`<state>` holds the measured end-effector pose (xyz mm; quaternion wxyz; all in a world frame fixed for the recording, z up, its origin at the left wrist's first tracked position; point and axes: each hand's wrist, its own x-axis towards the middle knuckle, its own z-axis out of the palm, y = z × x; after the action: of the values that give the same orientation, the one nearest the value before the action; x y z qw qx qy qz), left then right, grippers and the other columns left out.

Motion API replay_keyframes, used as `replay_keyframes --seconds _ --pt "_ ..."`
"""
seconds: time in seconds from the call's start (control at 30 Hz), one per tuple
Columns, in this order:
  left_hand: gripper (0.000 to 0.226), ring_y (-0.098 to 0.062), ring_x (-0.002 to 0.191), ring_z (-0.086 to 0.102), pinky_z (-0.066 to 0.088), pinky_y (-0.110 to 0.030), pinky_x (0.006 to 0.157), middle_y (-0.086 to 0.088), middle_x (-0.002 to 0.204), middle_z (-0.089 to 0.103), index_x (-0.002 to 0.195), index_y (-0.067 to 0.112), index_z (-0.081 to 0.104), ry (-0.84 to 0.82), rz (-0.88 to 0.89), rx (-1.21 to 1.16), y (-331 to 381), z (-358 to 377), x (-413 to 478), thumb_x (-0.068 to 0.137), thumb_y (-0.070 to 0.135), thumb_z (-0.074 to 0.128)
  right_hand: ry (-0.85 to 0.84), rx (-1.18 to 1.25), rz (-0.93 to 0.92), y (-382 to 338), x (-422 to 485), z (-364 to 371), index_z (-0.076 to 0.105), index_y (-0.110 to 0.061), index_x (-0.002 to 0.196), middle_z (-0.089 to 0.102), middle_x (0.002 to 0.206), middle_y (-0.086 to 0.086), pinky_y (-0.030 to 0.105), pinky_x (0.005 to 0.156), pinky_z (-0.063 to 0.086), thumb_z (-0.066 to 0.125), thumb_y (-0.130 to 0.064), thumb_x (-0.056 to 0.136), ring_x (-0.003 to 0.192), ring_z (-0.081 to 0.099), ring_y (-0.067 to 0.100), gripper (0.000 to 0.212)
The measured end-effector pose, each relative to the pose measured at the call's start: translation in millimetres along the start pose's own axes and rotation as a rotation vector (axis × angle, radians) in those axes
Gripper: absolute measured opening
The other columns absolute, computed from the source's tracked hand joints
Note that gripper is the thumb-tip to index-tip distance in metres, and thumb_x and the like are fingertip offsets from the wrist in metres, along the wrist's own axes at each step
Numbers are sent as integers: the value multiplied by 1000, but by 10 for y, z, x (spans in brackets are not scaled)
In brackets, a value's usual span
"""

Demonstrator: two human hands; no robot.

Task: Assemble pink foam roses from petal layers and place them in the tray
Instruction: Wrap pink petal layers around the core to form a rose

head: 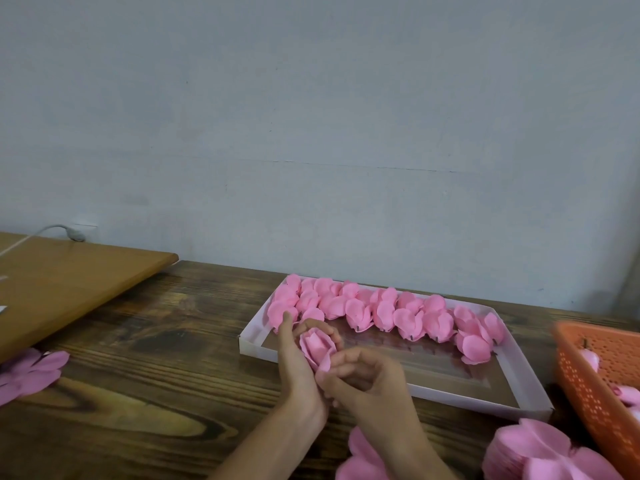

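Note:
A pink foam rose [316,348] is held upright over the near left corner of the shallow white tray [530,372]. My left hand [294,362] cups the rose from the left with fingers curled behind it. My right hand [360,379] pinches the rose's lower petal at the right. Several finished pink roses [381,311] lie in rows along the tray's far side. Stacks of flat pink petal layers [540,452] sit at the bottom right, and another petal layer [363,455] lies under my right forearm.
An orange perforated basket [602,379] holding pink pieces stands at the right edge. More pink petal layers [31,374] lie at the left on the dark wooden table [145,358]. A lighter wooden board [69,282] with a white cable [52,230] sits at the far left.

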<state>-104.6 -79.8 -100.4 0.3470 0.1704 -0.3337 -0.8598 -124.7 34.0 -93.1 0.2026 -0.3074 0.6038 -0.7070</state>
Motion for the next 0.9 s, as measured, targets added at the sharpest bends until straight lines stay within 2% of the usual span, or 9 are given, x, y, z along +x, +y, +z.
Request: replay_keyframes --seconds 0.13,0.27,0.43,0.57,0.73,0.83,0.9 --pt "68 -24 57 55 45 -29 55 -11 63 58 60 9 57 -29 17 23 -8 -4 8 99 63 44 -4 2 14 -25 -14 5 75 2 87 74 72 15 25 56 52 80 8 80 58 64 17 10" --pt "65 -21 54 58 47 -26 51 -10 61 58 55 10 60 -48 2 17 0 7 23 88 66 51 -5 -44 23 -35 -29 29 79 -9 86 74 73 10 27 58 52 79 6 82 60 65 14 15" --pt "74 -20 49 59 48 -26 47 -8 64 61 58 8 62 -64 16 67 -56 -12 12 100 65 39 58 -26 5 -31 -20 24 81 -11 85 77 78 13 28 60 54 78 5 83 63 67 16 17" --pt "76 -22 52 60 47 -26 49 -9 63 61 57 9 62 -40 33 96 -62 -11 -3 100 67 39 66 -8 14 -30 -17 36 82 -12 85 79 81 12 26 60 57 75 6 86 67 71 17 20" --pt "67 -17 48 53 38 -24 48 -4 61 59 58 12 61 -27 -40 105 -18 -32 14 91 70 52 55 -92 -4 -3 -20 55 81 -15 91 81 90 2 25 63 58 61 15 91 80 78 20 36" --pt "56 -16 52 53 38 -26 48 -4 69 62 71 15 62 -161 -47 138 12 -31 12 79 69 71 92 -150 -44 -9 -16 44 82 -23 87 81 89 -2 25 58 58 55 16 92 75 78 20 47" --pt "50 -19 59 55 41 -27 49 -6 79 63 86 13 64 -283 -39 179 54 -19 7 76 59 80 106 -179 -75 -38 -4 11 83 -28 86 80 89 -2 27 55 57 53 15 92 72 77 22 53"
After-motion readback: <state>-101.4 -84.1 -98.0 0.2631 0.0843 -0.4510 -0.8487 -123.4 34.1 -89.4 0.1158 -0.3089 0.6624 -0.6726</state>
